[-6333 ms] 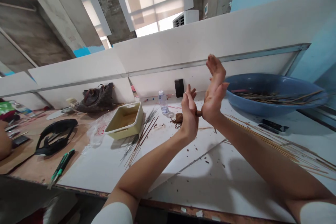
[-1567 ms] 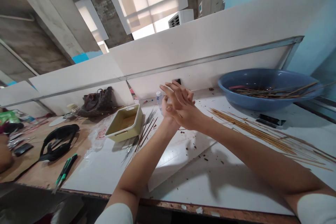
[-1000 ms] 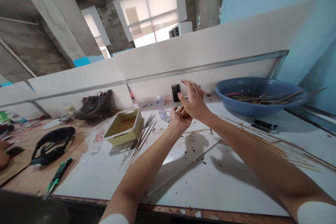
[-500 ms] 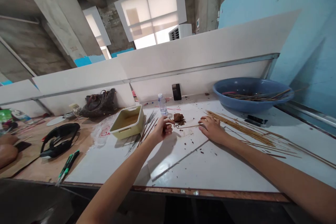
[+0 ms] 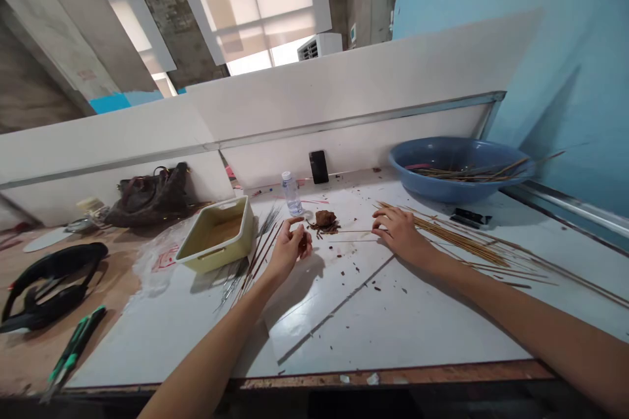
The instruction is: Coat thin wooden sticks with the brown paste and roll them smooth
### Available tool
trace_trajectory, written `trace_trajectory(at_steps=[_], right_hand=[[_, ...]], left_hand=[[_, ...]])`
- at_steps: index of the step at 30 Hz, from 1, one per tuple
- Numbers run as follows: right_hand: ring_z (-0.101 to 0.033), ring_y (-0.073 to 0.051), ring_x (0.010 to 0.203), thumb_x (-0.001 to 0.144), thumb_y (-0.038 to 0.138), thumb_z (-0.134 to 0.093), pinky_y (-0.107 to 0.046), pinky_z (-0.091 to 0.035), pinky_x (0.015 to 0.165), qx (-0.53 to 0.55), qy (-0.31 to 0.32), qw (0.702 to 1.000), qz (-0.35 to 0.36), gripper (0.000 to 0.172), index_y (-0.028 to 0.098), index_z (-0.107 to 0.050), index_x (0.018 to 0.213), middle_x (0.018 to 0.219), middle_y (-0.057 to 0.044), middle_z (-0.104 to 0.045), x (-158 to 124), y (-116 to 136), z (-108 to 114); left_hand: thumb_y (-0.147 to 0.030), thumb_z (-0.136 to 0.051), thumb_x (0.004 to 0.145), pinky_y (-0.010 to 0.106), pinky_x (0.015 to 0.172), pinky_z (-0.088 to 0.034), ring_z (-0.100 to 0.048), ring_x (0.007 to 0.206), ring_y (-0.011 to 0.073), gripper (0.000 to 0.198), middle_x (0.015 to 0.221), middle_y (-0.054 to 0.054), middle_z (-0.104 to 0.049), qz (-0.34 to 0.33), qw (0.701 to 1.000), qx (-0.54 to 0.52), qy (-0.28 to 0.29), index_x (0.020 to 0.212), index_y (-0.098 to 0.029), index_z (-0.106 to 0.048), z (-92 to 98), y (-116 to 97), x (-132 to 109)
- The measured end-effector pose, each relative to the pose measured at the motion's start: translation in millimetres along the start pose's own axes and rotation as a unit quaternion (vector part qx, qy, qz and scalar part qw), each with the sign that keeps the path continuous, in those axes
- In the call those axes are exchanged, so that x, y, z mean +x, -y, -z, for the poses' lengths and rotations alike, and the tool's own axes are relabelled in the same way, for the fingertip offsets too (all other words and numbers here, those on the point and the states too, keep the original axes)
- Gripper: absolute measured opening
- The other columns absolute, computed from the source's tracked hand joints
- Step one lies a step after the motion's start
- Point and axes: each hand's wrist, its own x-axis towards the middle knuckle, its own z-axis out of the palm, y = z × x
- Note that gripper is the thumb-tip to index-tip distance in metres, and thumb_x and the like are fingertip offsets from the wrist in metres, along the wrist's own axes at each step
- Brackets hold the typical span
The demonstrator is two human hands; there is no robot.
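Strand of thin cane (image 5: 346, 236) lies level on the white work board (image 5: 344, 327), its long axis running left to right between your hands. Two faint parallel lines show there. You cannot tell from this view whether they are one strand or two, and both ends are lost at your fingers.

Your left hand (image 5: 289, 250) is curled into a narrow pinch, closed on a small dark-brown piece (image 5: 303, 243) that the fingers mostly hide. Your right hand (image 5: 400, 234) is open wide, palm down, fingers spread at the strand's right end; contact with the strand is hard to make out.

Brown lump (image 5: 324, 219) sits just above the strand among dark crumbs. Bamboo sticks (image 5: 457, 242) lie fanned just right of your right hand, below a blue basin (image 5: 457, 170) holding more sticks. Left of your left hand stand a yellow tray (image 5: 213, 236) and a water bottle (image 5: 291, 193).
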Motion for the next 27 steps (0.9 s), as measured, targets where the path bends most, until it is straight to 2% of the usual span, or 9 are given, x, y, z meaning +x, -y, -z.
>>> trace_trajectory(at_steps=[3,5,8,10,12,15,19,23,27], right_hand=[[-0.07,-0.035,0.117,0.11,0.032,-0.058,-0.056,-0.044,0.103,0.025,0.001,0.999,0.024,0.018,0.025,-0.073,0.102,0.119,-0.012,-0.082,1,4,8],[-0.073,-0.033,0.102,0.112,0.032,-0.054,-0.052,-0.049,0.096,0.044,0.013,0.999,0.028,0.021,0.026,-0.072,0.103,0.106,-0.01,-0.082,0,3,14],[-0.074,-0.032,0.089,0.114,0.033,-0.05,-0.046,-0.054,0.083,0.059,0.014,0.998,-0.008,0.024,0.028,-0.071,0.105,0.098,-0.009,-0.081,0,-3,24],[-0.075,-0.032,0.088,0.113,0.035,-0.051,-0.046,-0.055,0.08,0.067,-0.004,0.997,-0.033,0.022,0.029,-0.071,0.106,0.099,-0.009,-0.081,1,-9,29],[-0.075,-0.033,0.092,0.112,0.037,-0.053,-0.047,-0.056,0.083,0.079,-0.026,0.996,-0.034,0.02,0.028,-0.07,0.106,0.103,-0.011,-0.08,2,-15,32],[-0.075,-0.034,0.095,0.111,0.042,-0.055,-0.05,-0.057,0.089,0.097,-0.035,0.995,-0.018,0.022,0.028,-0.069,0.104,0.105,-0.012,-0.078,3,-19,32],[-0.074,-0.032,0.094,0.111,0.045,-0.054,-0.051,-0.058,0.09,0.12,-0.024,0.992,-0.009,0.023,0.028,-0.069,0.106,0.105,-0.011,-0.077,-1,-10,30],[-0.073,-0.031,0.09,0.112,0.045,-0.053,-0.051,-0.059,0.09,0.139,-0.026,0.99,0.02,0.025,0.028,-0.069,0.104,0.1,-0.011,-0.076,-5,3,28],[-0.073,-0.032,0.096,0.114,0.044,-0.052,-0.05,-0.059,0.09,0.153,-0.017,0.987,0.038,0.025,0.027,-0.069,0.107,0.104,-0.012,-0.076,-9,7,24]], left_hand=[[-0.064,-0.074,0.097,0.022,0.043,-0.023,-0.047,0.043,0.01,0.05,0.065,-0.012,-0.049,0.0,0.999,0.036,-0.021,0.121,-0.026,-0.054,1.5,2,1],[-0.054,-0.075,0.098,0.023,0.046,-0.028,-0.049,0.047,0.0099,0.041,0.067,-0.012,-0.049,-0.014,0.998,0.049,-0.043,0.119,-0.026,-0.053,0.0,4,1],[-0.039,-0.076,0.097,0.024,0.056,-0.041,-0.059,0.061,0.0114,0.038,0.076,-0.009,-0.057,-0.043,0.996,0.05,-0.057,0.124,-0.026,-0.051,-4.1,8,-1],[-0.04,-0.072,0.101,0.024,0.059,-0.044,-0.059,0.063,0.0123,0.036,0.078,-0.007,-0.061,-0.045,0.997,0.045,-0.04,0.127,-0.026,-0.051,-5.8,11,-2],[-0.048,-0.07,0.104,0.025,0.055,-0.041,-0.055,0.058,0.0123,0.036,0.076,-0.006,-0.061,-0.031,0.998,0.053,-0.016,0.127,-0.026,-0.054,-5.4,13,-3],[-0.057,-0.075,0.099,0.025,0.051,-0.036,-0.05,0.051,0.0112,0.037,0.071,-0.007,-0.059,-0.027,0.994,0.103,-0.002,0.111,-0.025,-0.06,-1.6,14,-2],[-0.052,-0.083,0.093,0.026,0.058,-0.041,-0.052,0.058,0.0127,0.032,0.076,-0.002,-0.066,-0.078,0.972,0.221,0.005,0.095,-0.023,-0.07,3.1,13,-1],[-0.041,-0.086,0.092,0.03,0.074,-0.047,-0.06,0.078,0.0194,0.021,0.095,0.007,-0.078,-0.157,0.943,0.292,-0.001,0.102,-0.023,-0.082,3.2,11,-3],[-0.037,-0.083,0.093,0.03,0.074,-0.048,-0.061,0.08,0.021,0.028,0.096,0.009,-0.078,-0.169,0.938,0.303,0.004,0.119,-0.024,-0.085,1.2,12,-5]])
